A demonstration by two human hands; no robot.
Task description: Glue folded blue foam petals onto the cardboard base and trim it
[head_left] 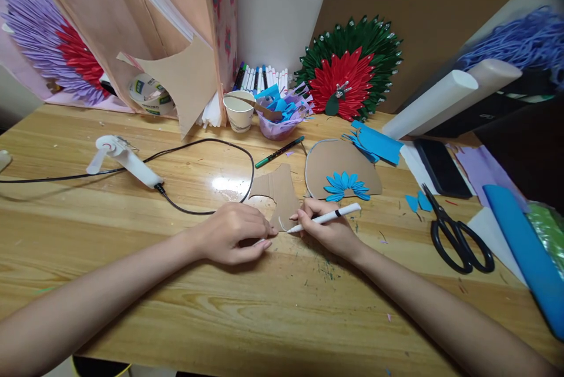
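Note:
My right hand (328, 227) is closed around a white marker (339, 212). Its tip meets the lower edge of a small cardboard piece (284, 192), beside a short curved white line. My left hand (238, 233) holds this piece down against the table, fingertips together at its lower left edge and thumb a little apart. A small pale bit shows by the thumb, too little to name. Just beyond my right hand lies a rounded cardboard shape (335, 160), with a fan of blue folded petals (346, 185) on its lower part.
Black scissors (458, 239) lie to the right, near a phone (443, 168) and blue paper (379, 143). A white glue gun (130, 162) trails a looped cable on the left. A paper cup (240, 118), a bowl of scraps (277, 127) and a green marker (279, 152) sit further back.

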